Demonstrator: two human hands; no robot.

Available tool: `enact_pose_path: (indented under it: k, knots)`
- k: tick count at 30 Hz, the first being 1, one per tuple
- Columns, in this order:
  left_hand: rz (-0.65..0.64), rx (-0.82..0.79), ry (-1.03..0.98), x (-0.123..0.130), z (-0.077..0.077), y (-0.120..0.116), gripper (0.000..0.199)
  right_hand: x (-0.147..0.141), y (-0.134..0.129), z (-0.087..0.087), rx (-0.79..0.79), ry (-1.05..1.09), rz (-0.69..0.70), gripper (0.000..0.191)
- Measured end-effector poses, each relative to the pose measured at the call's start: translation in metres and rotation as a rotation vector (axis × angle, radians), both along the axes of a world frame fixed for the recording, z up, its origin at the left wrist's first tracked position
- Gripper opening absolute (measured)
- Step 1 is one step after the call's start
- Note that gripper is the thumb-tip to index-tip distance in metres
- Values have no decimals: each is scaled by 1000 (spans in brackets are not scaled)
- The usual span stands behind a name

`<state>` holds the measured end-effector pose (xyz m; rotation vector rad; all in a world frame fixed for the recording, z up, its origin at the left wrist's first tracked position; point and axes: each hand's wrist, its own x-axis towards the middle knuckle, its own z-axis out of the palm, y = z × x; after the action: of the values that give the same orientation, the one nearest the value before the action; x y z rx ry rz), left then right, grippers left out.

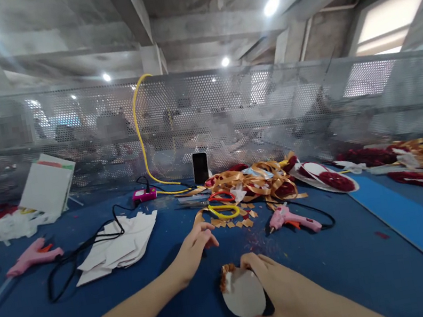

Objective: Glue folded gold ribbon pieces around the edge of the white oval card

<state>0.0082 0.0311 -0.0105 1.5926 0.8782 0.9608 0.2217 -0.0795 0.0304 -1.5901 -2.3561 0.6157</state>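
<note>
A round white disc [244,295] with gold-brown ribbon [227,276] along its upper left edge is in my right hand [276,291], its thumb at the lower side and fingers over the upper right rim. Up and left of the disc, my left hand [194,248] reaches forward with bent fingers near a strip of gold ribbon [200,215]; whether it pinches the strip is unclear. Small gold ribbon pieces [242,223] lie just beyond, beside yellow-handled scissors [224,211] and red-handled scissors [221,197].
A pink glue gun [294,219] lies right, another [35,256] far left. White sheets [123,246] lie left, a ribbon heap [256,181] behind. A phone [200,168] stands near the mesh screen [203,106]; a blue board [420,221] lies right.
</note>
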Motion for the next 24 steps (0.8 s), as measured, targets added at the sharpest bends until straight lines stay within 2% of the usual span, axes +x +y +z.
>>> enact_pose_path:
  k: [4, 10, 13, 18, 21, 24]
  knots:
    - [7, -31, -46, 0, 1, 1, 32, 1, 0, 1, -12, -22, -41, 56]
    - [7, -24, -63, -2, 5, -4, 34, -5, 8, -17, 79, -136, -41, 60]
    - [61, 15, -61, -5, 4, -4, 35, -8, 17, -20, 115, -169, -45, 61]
    - [205, 54, 5, -11, 0, -3, 32, -10, 40, -11, 154, -159, -21, 58]
    - [227, 56, 68, -11, 1, -4, 33, -10, 54, -10, 198, -139, 8, 55]
    - [223, 65, 120, -7, 5, -7, 34, -10, 63, -17, 253, -119, 16, 54]
